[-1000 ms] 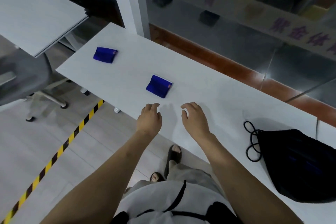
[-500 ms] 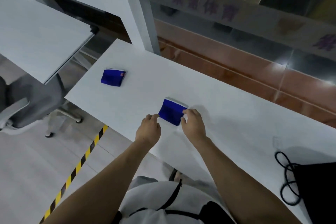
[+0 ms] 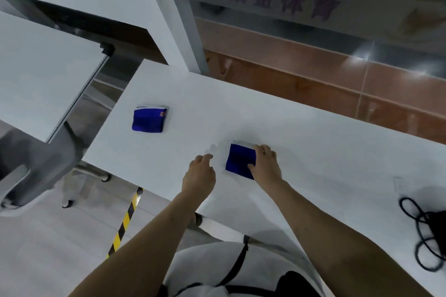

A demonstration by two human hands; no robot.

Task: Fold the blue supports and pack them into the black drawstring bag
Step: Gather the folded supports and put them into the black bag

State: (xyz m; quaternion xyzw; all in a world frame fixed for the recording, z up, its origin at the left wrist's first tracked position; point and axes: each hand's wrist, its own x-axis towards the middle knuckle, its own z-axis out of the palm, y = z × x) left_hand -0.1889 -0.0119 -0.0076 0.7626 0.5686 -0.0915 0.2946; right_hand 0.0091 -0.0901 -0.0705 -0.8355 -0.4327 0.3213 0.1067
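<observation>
Two folded blue supports lie on the white table (image 3: 313, 142). The near blue support (image 3: 237, 159) is in the middle, and my right hand (image 3: 266, 164) grips its right edge, thumb under the front corner and fingers on the far corner. My left hand (image 3: 199, 173) hovers just left of it, fingers loosely curled, holding nothing. The far blue support (image 3: 148, 119) rests alone toward the table's left end. Only a corner of the black drawstring bag (image 3: 438, 224) shows at the right edge, its cord loops (image 3: 417, 231) lying on the table.
A second white tabletop (image 3: 41, 84) stands to the left, with a grey office chair (image 3: 33, 168) below it. Yellow-black tape (image 3: 125, 219) marks the floor by the table's near edge. A white pillar (image 3: 176, 14) rises behind the table.
My right hand has closed on the near support's right edge. My left hand has stayed beside it. The view has shifted left, so most of the bag has left the frame.
</observation>
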